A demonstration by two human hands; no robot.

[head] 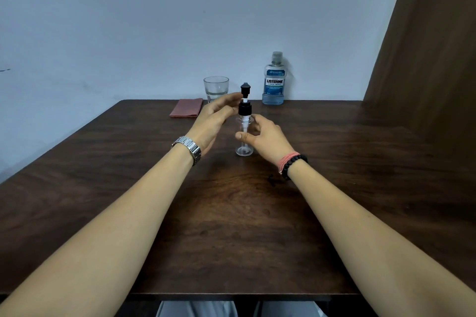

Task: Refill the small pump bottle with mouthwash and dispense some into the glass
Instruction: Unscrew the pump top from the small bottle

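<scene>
pump bottle, clear, held upright at table centre

pump bottle (243, 145): small, clear plastic, looks empty; stands upright on the dark wooden table (360, 162), near its middle. black pump head (244, 100) with white stem is raised, its collar above the bottle neck, whether unscrewed or only lifted cannot be told.

right hand (265, 137): curled around the bottle body, thumb in front, fingers behind; grip closed on it. pink and black beaded bands at the wrist.

left hand (215, 117): fingers pinched at the black collar of the pump head, palm facing right. metal watch (189, 148) on the wrist.

mouthwash bottle (273, 80): blue liquid, capped, upright at the table's far edge, right of the pump bottle and well apart.

glass (215, 89): clear tumbler, far edge, behind the left hand's fingers.

cloth (186, 108): pink, folded, flat, just left of the glass.
</scene>
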